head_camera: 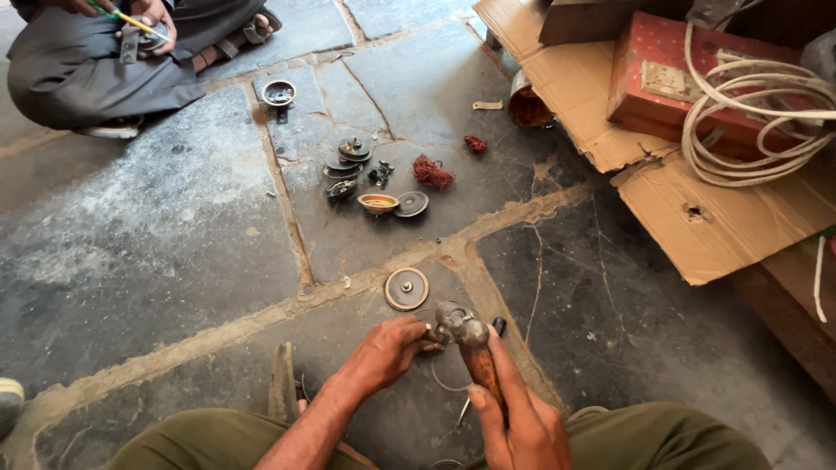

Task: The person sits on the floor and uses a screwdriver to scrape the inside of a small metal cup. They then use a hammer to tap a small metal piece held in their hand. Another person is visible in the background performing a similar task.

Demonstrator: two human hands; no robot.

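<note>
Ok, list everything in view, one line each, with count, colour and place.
hammer: one, wooden handle, metal head, in right hand
round disc: one, dark with tan rim, floor ahead of the hands
small round parts: several, dark metal, mid floor
red clumps: two, right of those parts
small bowl-like part: one, dark, near the seated person
cardboard sheets: tan, right
red box: one, on the cardboard
white cable coil: one, on box
seated person: one, top left
left hand: grips a small part at the hammer head
right hand: holds handle
</note>
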